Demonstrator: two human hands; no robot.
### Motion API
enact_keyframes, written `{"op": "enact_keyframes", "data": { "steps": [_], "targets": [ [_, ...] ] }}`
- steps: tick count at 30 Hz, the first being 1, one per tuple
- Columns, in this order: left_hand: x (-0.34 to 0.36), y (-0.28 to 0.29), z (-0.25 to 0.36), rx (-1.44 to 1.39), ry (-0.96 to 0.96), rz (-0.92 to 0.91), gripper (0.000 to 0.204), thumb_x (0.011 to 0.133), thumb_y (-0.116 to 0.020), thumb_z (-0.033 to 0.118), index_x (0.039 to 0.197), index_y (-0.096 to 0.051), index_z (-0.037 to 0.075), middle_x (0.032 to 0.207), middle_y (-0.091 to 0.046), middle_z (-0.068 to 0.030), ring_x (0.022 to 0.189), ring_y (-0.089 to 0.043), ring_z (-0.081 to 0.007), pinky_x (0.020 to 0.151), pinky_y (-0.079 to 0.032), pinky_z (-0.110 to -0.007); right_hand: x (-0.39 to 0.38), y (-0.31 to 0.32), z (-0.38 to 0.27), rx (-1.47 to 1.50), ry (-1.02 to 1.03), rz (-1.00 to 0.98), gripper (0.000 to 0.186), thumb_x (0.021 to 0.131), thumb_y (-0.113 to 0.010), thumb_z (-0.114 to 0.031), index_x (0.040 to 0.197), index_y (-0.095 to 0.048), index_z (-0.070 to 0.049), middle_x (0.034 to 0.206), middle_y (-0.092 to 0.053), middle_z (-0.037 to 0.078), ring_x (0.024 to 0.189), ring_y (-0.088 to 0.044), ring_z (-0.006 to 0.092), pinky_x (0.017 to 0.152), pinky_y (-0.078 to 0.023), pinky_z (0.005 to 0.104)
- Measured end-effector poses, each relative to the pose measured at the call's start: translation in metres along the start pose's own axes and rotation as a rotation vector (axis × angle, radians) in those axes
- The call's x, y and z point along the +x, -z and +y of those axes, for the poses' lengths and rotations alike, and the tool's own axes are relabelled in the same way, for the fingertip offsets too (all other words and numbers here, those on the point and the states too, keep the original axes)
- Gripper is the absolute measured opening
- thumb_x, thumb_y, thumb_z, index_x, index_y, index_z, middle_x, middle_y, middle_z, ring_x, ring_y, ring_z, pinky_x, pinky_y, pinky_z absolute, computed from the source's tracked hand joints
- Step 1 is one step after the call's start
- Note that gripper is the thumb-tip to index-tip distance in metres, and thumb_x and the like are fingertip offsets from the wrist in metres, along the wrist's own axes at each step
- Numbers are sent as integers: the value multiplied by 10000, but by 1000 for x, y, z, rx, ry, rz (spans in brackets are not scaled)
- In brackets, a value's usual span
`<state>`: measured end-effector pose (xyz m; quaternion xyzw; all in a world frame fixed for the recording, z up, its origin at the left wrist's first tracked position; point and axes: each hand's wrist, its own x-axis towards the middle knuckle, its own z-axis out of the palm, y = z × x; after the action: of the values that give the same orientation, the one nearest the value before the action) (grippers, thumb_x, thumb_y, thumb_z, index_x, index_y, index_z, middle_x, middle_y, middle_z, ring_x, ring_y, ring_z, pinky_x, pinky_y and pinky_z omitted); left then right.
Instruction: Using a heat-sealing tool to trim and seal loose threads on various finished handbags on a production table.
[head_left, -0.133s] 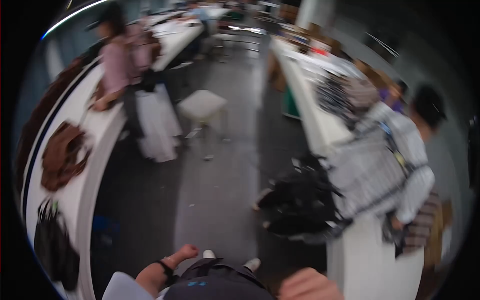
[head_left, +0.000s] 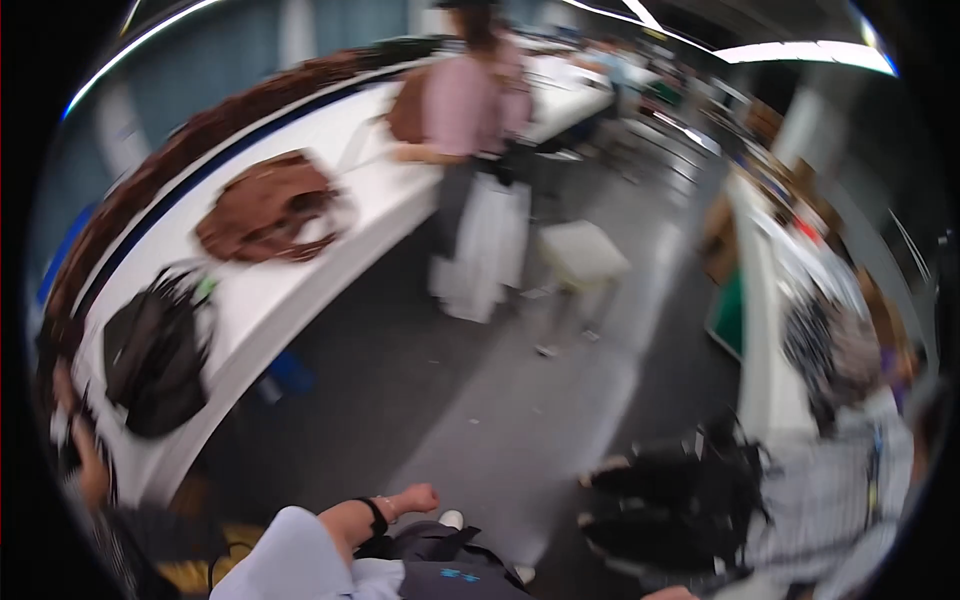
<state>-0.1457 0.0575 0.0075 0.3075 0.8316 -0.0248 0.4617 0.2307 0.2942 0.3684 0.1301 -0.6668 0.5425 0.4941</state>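
Observation:
My left hand (head_left: 416, 498) hangs in front of my left hip, its fingers curled into a loose fist with nothing showing in it. A black band (head_left: 377, 514) circles that forearm. Of my right hand (head_left: 670, 594) only a blurred sliver shows at the lower edge, so its fingers are hidden. Dark grey clothing (head_left: 455, 572) covers my lap, and a white shoe (head_left: 452, 519) shows beyond it. Neither hand touches a table.
Left, a long white table (head_left: 262, 318) bears a brown bag (head_left: 268, 212) and a black bag (head_left: 155, 355). A person in pink (head_left: 462, 110) stands there. A stool (head_left: 583, 252) stands ahead; black bags (head_left: 680, 500) and another white table (head_left: 758, 385) are right. Another person's arm (head_left: 92, 465) is far left.
My view has swung left, so the tables, stool and people appear farther right. My right hand has mostly dropped out of the lower edge. The left hand stays curled.

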Motion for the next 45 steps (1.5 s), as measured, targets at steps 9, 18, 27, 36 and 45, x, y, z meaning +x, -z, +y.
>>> {"op": "enact_keyframes", "data": {
  "steps": [9, 18, 27, 36, 45],
  "targets": [
    [67, -104, -1, -583, 76, 104, 221, 705, -511, 152, 824, -677, 67, 703, -668, -98, 664, -646, -231, 640, -505, -368, 54, -42, 135, -126, -419, -441, 60, 715, -603, 61, 768, -575, 62, 665, -575, 145, 546, -543, 236, 513, -421, 279],
    [80, -125, -45, -870, 241, 190, 205, 691, -509, 148, 757, -655, 19, 662, -644, -126, 584, -619, -227, 519, -484, -361, 33, 15, 324, -252, -959, -293, 198, 835, -587, 10, 1032, -587, 17, 766, -590, 41, 680, -532, 101, 615, -436, 230],
    [82, 30, -44, -1108, 174, 809, 321, 738, -583, 173, 1038, -618, 62, 935, -652, -139, 862, -633, -253, 760, -501, -344, 17, -20, 542, -66, -1162, -528, 169, 842, -585, -61, 1006, -612, -30, 714, -569, 10, 606, -523, 83, 510, -425, 211],
    [-10, 95, -138, -879, 447, 1494, 299, 744, -626, 108, 1034, -585, 44, 959, -562, -116, 902, -552, -259, 816, -451, -346, 39, -241, 643, 33, -978, -1206, 236, 809, -561, -11, 1044, -574, -25, 782, -591, 65, 666, -562, 141, 586, -467, 279],
    [-53, 149, -263, -370, 782, 1450, 722, 623, -734, 246, 1277, -450, 139, 1349, -325, -131, 1261, -234, -361, 1007, -217, -505, 43, -463, 673, -269, -330, -1215, 363, 705, -574, -59, 1067, -565, -33, 1105, -548, 185, 1006, -536, 318, 841, -467, 388]
  ]
}}
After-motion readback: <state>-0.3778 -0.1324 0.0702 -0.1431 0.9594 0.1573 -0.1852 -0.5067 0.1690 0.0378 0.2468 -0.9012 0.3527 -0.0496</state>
